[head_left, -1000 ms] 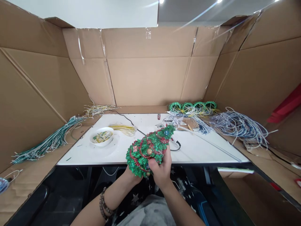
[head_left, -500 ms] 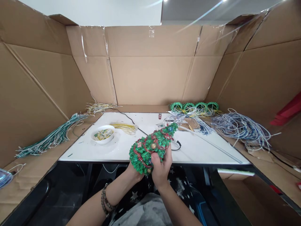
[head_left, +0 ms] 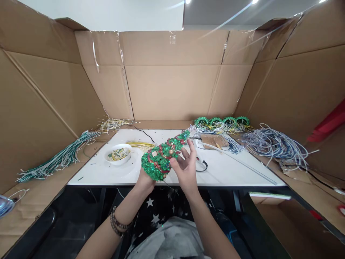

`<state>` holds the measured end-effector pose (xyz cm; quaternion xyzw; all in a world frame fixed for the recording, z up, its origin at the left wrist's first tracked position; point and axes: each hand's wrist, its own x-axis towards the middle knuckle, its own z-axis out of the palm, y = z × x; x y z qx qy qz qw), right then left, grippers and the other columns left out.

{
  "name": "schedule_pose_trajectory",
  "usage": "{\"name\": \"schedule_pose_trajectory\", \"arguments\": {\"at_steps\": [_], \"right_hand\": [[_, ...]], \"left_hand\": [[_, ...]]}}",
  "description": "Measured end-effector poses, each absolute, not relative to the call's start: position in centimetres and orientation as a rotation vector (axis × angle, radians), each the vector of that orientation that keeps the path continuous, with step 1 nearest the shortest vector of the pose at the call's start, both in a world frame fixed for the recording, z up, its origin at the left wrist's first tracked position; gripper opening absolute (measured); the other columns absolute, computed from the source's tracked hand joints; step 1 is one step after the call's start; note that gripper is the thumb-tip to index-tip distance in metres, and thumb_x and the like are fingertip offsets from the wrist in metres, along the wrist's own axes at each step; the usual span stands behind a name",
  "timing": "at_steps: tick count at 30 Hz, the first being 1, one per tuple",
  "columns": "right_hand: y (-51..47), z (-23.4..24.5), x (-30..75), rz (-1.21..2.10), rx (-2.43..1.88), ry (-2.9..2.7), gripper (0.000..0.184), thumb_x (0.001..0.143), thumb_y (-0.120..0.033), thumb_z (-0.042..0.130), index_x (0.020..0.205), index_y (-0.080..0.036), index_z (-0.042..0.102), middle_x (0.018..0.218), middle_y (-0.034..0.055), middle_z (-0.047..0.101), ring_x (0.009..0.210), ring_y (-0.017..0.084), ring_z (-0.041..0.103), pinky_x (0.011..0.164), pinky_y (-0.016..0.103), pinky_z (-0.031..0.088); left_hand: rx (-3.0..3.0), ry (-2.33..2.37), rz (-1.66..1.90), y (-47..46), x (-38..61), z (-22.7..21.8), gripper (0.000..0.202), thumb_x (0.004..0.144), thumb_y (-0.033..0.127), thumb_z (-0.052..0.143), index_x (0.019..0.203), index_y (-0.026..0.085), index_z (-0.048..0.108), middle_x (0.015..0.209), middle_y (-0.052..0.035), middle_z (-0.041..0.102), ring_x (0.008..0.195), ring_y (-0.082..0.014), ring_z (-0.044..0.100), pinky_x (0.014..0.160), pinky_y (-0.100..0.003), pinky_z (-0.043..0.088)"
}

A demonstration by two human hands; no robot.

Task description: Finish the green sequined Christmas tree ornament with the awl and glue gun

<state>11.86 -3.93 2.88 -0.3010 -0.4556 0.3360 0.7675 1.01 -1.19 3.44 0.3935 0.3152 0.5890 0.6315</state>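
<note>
A green beaded Christmas tree (head_left: 159,163), trimmed with red garland, gold balls and small ornaments, is held tilted above the front of the white table, its tip pointing away to the right. My left hand (head_left: 146,182) holds it at the wide base; its fingers are hidden under and behind the beads. My right hand (head_left: 186,172) is open beside the tree's right side, fingers spread, with the thumb tip close to the beads. Whether that thumb touches them I cannot tell.
A white bowl (head_left: 126,160) of short wire pieces stands left on the table. Green-white wires (head_left: 63,154) lie further left. Blue-white wire coils (head_left: 275,145) lie right, green beaded rings (head_left: 229,121) at the back. A glue gun (head_left: 197,143) and long clear stick (head_left: 250,169) lie on the table.
The tree has moved left and slightly away from me with my left hand. My right hand has loosened from its side and spread its fingers.
</note>
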Motion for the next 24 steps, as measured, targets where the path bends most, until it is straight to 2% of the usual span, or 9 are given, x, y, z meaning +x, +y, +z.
{"name": "schedule_pose_trajectory", "arguments": {"at_steps": [1, 4, 7, 11, 15, 19, 24], "right_hand": [[-3.8, 2.8, 11.8, 0.698, -0.661, -0.983, 0.076, 0.084, -0.044, 0.069, 0.145, -0.03, 0.025, 0.131, 0.0115, 0.055, 0.106, 0.019, 0.064, 0.09, 0.035, 0.054], [-3.4, 2.6, 11.7, 0.522, -0.711, -0.972, 0.042, 0.093, -0.045, 0.056, 0.126, -0.027, 0.038, 0.117, 0.0073, 0.058, 0.101, 0.015, 0.063, 0.083, 0.03, 0.052], [-2.9, 2.1, 11.8, 0.387, -0.79, -0.978, 0.022, 0.096, -0.043, 0.05, 0.105, -0.025, 0.042, 0.095, 0.0009, 0.055, 0.084, 0.012, 0.059, 0.074, 0.026, 0.047], [-2.5, 2.0, 12.0, 0.364, -0.845, -0.986, 0.02, 0.096, -0.042, 0.051, 0.096, -0.023, 0.046, 0.084, -0.0024, 0.05, 0.073, 0.011, 0.05, 0.066, 0.024, 0.04], [-2.6, 2.2, 11.9, 0.4, -0.823, -0.968, 0.022, 0.095, -0.043, 0.053, 0.093, -0.023, 0.047, 0.081, -0.0026, 0.05, 0.07, 0.011, 0.05, 0.063, 0.024, 0.043], [-2.4, 2.5, 11.4, 0.411, -0.78, -0.879, 0.025, 0.093, -0.046, 0.054, 0.091, -0.022, 0.047, 0.081, -0.0021, 0.05, 0.071, 0.012, 0.053, 0.065, 0.025, 0.047], [-2.6, 3.7, 10.4, 0.49, -0.706, -0.783, 0.028, 0.089, -0.047, 0.059, 0.088, -0.022, 0.049, 0.091, 0.0007, 0.052, 0.074, 0.01, 0.053, 0.065, 0.024, 0.048]], "left_hand": [[0.904, 0.702, 1.37, -1.0, 1.0, 3.4, 0.045, 0.058, 0.04, 0.089, 0.094, 0.016, 0.074, 0.075, -0.0047, 0.075, 0.056, -0.0163, 0.065, 0.046, -0.024, 0.05], [0.921, 0.651, 1.409, -0.7, 1.2, 3.4, 0.049, 0.059, 0.043, 0.087, 0.098, 0.016, 0.074, 0.091, -0.0086, 0.078, 0.079, -0.0228, 0.072, 0.061, -0.028, 0.058], [0.97, 0.64, 1.429, -0.7, 1.3, 3.4, 0.043, 0.062, 0.041, 0.085, 0.096, 0.017, 0.074, 0.095, -0.0083, 0.078, 0.088, -0.0245, 0.072, 0.071, -0.03, 0.06], [0.989, 0.671, 1.455, -0.6, 1.2, 3.3, 0.039, 0.066, 0.036, 0.083, 0.099, 0.018, 0.073, 0.088, -0.0061, 0.078, 0.08, -0.0239, 0.073, 0.065, -0.03, 0.061], [0.929, 0.715, 1.493, 0.0, 1.3, 2.9, 0.029, 0.068, 0.033, 0.08, 0.09, 0.016, 0.073, 0.075, -0.0046, 0.076, 0.065, -0.0216, 0.071, 0.055, -0.03, 0.06], [0.887, 0.708, 1.559, 0.2, 1.6, 2.5, 0.024, 0.067, 0.032, 0.079, 0.085, 0.017, 0.073, 0.074, -0.0039, 0.076, 0.067, -0.0221, 0.071, 0.06, -0.033, 0.062], [0.88, 0.687, 1.63, -0.2, 1.5, 2.3, 0.032, 0.061, 0.029, 0.084, 0.089, 0.019, 0.074, 0.091, -0.0054, 0.078, 0.086, -0.0256, 0.072, 0.077, -0.037, 0.062]]}}
